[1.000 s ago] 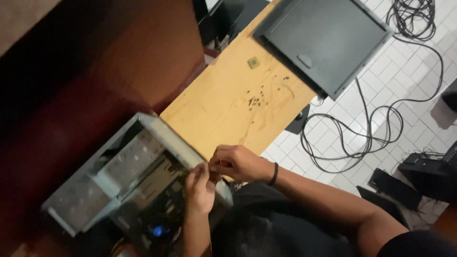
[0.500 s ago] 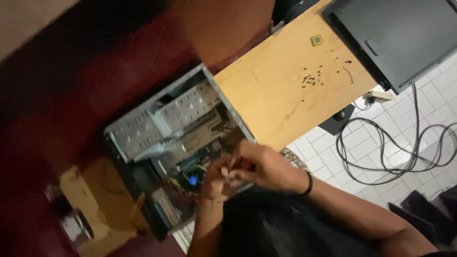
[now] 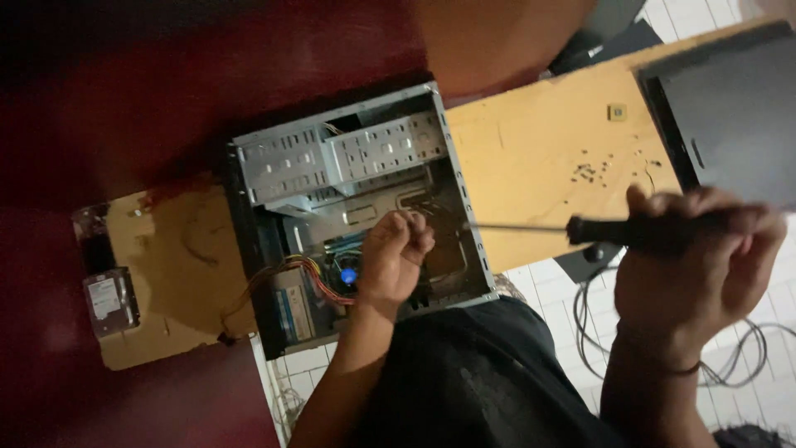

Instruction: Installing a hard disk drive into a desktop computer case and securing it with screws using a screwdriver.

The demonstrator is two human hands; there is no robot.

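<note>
Computer case (image 3: 348, 158): grey metal, perforated bays; internal wires (image 3: 286, 274): red, yellow, orange; fan hub (image 3: 348, 275): blue; screwdriver (image 3: 647, 231) handle: black; tabletop (image 3: 531, 174): light wood; floor tiles (image 3: 547, 290): white.

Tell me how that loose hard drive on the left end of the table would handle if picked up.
The hard drive looks like a flat metal block, so probably stiff and heavy for its size. It lies flat on the wooden table, unlikely to roll. It sits near the table's edge, so a push might drop it.
</note>
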